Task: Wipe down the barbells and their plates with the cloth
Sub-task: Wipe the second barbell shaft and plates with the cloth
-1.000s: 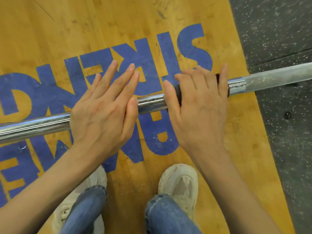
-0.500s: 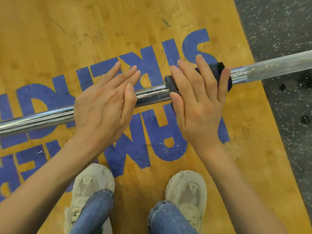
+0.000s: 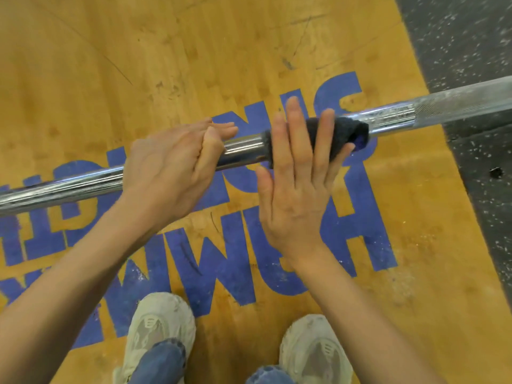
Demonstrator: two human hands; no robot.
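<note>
A chrome barbell lies across the wooden platform from the left edge to the upper right; its right stretch is dull and knurled. A dark cloth is wrapped around the bar near the middle. My right hand presses the cloth onto the bar with straight, spread fingers, the palm on my side of the bar. My left hand lies over the bar just left of the cloth, fingers together and draped across it. No plates are in view.
The yellow wooden platform carries big blue letters. Black speckled rubber flooring borders it on the right. My two beige shoes and jeans cuffs stand close below the bar.
Both hands have drawn back toward me across the bar. My right palm came off the bar, so only its fingers cover the cloth, and more cloth shows.
</note>
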